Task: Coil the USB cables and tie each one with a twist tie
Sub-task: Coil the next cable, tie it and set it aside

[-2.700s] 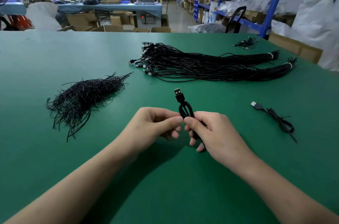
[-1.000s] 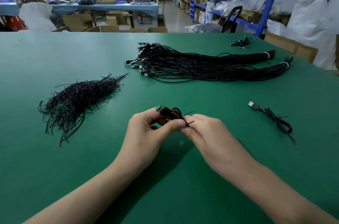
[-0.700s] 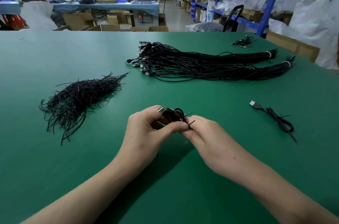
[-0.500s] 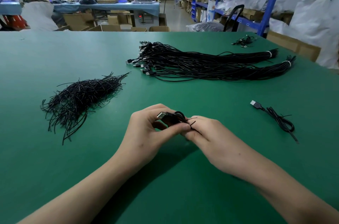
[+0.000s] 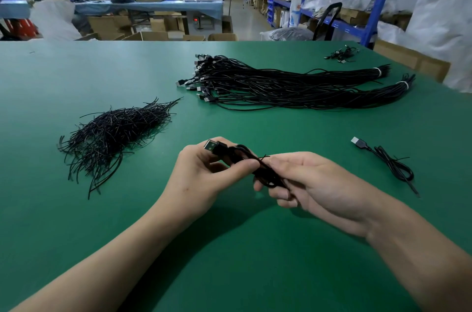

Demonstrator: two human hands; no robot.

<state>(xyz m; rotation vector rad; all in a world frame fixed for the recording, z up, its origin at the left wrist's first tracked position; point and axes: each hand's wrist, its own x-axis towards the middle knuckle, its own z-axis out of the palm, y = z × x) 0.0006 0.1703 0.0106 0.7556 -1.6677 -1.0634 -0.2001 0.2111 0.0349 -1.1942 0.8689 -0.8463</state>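
A coiled black USB cable (image 5: pixel 231 154) lies slanted between my two hands above the green table (image 5: pixel 255 247), its silver plug pointing up and left. My left hand (image 5: pixel 204 176) pinches the coil near the plug with thumb and fingers. My right hand (image 5: pixel 311 184) curls round the coil's lower end. The thin ends of a black twist tie (image 5: pixel 263 157) stick out at the coil's middle, between the hands. A heap of loose twist ties (image 5: pixel 112 132) lies to the left.
Two long bundles of straight USB cables (image 5: pixel 293 86) lie across the far middle of the table. One tied coil (image 5: pixel 390 164) rests at the right. A few more small coils (image 5: pixel 341 54) sit at the far right corner. Shelving and boxes stand beyond.
The hands have drawn slightly apart. The coil now shows more fully, slanting from my left hand down into my right, whose palm has turned upward.
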